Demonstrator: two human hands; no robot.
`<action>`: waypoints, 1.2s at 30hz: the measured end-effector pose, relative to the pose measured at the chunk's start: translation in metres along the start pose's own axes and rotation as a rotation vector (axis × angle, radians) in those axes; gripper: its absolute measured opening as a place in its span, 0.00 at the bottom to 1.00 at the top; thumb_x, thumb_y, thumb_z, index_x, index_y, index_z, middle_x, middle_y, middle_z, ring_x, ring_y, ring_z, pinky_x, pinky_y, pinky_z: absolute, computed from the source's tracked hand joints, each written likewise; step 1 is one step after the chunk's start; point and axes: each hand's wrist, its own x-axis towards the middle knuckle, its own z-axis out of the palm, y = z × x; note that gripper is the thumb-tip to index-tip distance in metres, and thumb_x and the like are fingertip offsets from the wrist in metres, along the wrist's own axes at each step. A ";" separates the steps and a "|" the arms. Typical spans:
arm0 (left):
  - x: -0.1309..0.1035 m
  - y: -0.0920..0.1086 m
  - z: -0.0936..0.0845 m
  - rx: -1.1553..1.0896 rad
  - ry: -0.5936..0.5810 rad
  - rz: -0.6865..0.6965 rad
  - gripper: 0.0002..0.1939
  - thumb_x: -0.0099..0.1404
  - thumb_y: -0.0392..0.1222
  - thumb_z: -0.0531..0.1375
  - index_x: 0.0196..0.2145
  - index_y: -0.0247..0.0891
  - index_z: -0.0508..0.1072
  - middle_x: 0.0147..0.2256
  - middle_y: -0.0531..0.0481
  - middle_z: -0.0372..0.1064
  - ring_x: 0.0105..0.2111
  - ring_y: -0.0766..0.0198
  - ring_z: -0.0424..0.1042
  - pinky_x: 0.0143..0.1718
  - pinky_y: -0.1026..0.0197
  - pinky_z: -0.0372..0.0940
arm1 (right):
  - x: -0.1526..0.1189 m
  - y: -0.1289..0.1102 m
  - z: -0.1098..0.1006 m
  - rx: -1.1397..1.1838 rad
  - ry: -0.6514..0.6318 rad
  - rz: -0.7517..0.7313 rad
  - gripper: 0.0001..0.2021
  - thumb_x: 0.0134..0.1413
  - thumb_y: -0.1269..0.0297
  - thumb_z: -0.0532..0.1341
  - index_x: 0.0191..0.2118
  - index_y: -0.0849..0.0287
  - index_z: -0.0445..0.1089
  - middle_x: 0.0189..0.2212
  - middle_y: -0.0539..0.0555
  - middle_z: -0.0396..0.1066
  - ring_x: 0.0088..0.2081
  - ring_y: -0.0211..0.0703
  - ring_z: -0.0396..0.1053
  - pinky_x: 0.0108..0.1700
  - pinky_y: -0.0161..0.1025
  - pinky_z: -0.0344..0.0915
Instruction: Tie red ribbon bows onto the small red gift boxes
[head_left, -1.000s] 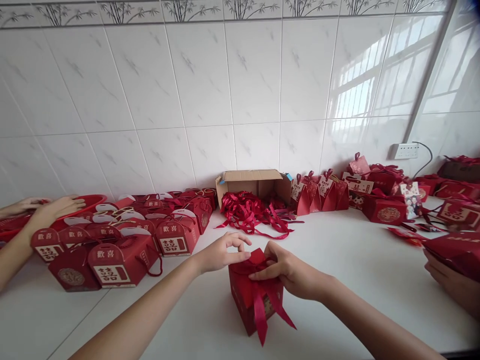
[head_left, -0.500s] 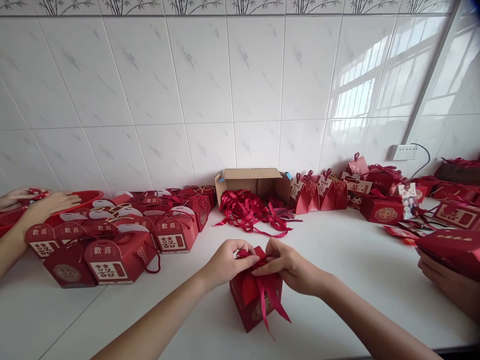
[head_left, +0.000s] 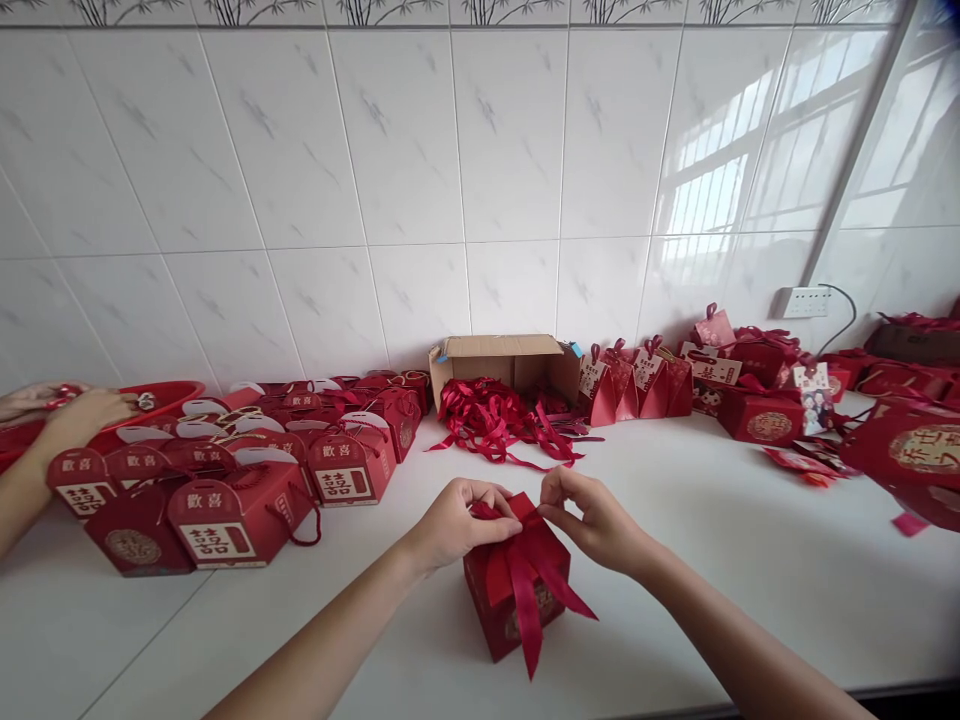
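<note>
Left, near box [head_left: 274, 515]: flap [head_left: 206, 500] reads "歡喜"; front label [head_left: 214, 543] reads "囍". Box [head_left: 375, 460] farther right: same characters.

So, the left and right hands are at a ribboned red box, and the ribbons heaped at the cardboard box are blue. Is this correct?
Not the colour: the head view shows the ribbons heaped at the cardboard box are red. The left hand and right hand are at a ribboned red box.

My left hand [head_left: 466, 522] and my right hand [head_left: 589, 518] are showing bare, and my bare forearms [head_left: 345, 630] are looking slim.
</note>
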 end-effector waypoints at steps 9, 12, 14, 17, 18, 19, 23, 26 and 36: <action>-0.003 -0.008 0.003 -0.081 -0.001 0.000 0.10 0.48 0.43 0.67 0.20 0.36 0.71 0.43 0.43 0.72 0.52 0.53 0.64 0.49 0.56 0.60 | -0.006 0.010 0.000 -0.006 0.108 0.062 0.07 0.57 0.64 0.55 0.29 0.57 0.57 0.26 0.49 0.61 0.28 0.36 0.59 0.31 0.35 0.59; -0.004 -0.005 -0.002 -0.059 -0.022 0.001 0.12 0.47 0.44 0.68 0.26 0.36 0.72 0.47 0.42 0.70 0.50 0.53 0.66 0.48 0.55 0.60 | -0.007 0.010 0.001 -0.004 0.099 0.067 0.06 0.58 0.63 0.54 0.30 0.57 0.58 0.27 0.50 0.62 0.29 0.37 0.61 0.31 0.35 0.60; -0.004 -0.003 -0.007 -0.063 -0.055 0.020 0.14 0.46 0.45 0.69 0.28 0.36 0.72 0.45 0.42 0.71 0.49 0.53 0.66 0.47 0.55 0.60 | -0.007 0.007 0.000 -0.005 0.073 0.071 0.05 0.58 0.63 0.55 0.33 0.57 0.59 0.28 0.50 0.63 0.30 0.37 0.62 0.31 0.35 0.61; -0.004 0.000 -0.011 -0.055 -0.090 0.045 0.13 0.50 0.46 0.67 0.29 0.37 0.71 0.41 0.44 0.72 0.48 0.55 0.67 0.49 0.56 0.59 | -0.008 0.003 -0.004 -0.017 0.040 0.085 0.05 0.58 0.63 0.55 0.38 0.57 0.60 0.29 0.51 0.64 0.31 0.37 0.62 0.31 0.35 0.61; -0.004 0.001 -0.011 -0.048 -0.089 0.046 0.12 0.51 0.46 0.66 0.28 0.37 0.70 0.40 0.45 0.72 0.47 0.56 0.67 0.49 0.56 0.59 | -0.009 0.001 -0.005 -0.022 0.033 0.090 0.05 0.58 0.63 0.55 0.39 0.57 0.60 0.29 0.51 0.64 0.31 0.37 0.62 0.31 0.35 0.61; -0.005 0.001 -0.011 -0.038 -0.079 0.044 0.11 0.53 0.46 0.64 0.28 0.37 0.70 0.40 0.46 0.72 0.47 0.56 0.67 0.49 0.56 0.59 | -0.009 0.000 -0.006 -0.022 0.026 0.094 0.05 0.58 0.63 0.55 0.39 0.57 0.60 0.29 0.50 0.64 0.31 0.37 0.62 0.31 0.35 0.61; -0.006 0.003 -0.006 -0.009 -0.031 0.024 0.10 0.55 0.46 0.63 0.27 0.37 0.69 0.39 0.46 0.73 0.46 0.56 0.68 0.47 0.56 0.61 | -0.009 -0.003 -0.005 -0.011 -0.018 0.123 0.09 0.58 0.61 0.55 0.44 0.57 0.61 0.28 0.50 0.64 0.30 0.37 0.62 0.32 0.35 0.61; -0.007 0.001 -0.003 -0.018 -0.015 0.026 0.09 0.53 0.45 0.64 0.27 0.38 0.70 0.38 0.46 0.74 0.50 0.55 0.66 0.50 0.56 0.60 | -0.008 -0.004 -0.005 -0.043 -0.057 0.201 0.12 0.60 0.56 0.53 0.42 0.58 0.64 0.27 0.50 0.66 0.29 0.37 0.62 0.31 0.35 0.60; -0.009 -0.001 -0.001 -0.042 0.021 -0.004 0.13 0.49 0.48 0.67 0.26 0.37 0.70 0.38 0.44 0.74 0.52 0.52 0.65 0.50 0.54 0.61 | -0.006 -0.006 -0.007 -0.123 -0.101 0.278 0.17 0.58 0.54 0.53 0.24 0.59 0.60 0.21 0.47 0.60 0.24 0.34 0.53 0.26 0.33 0.53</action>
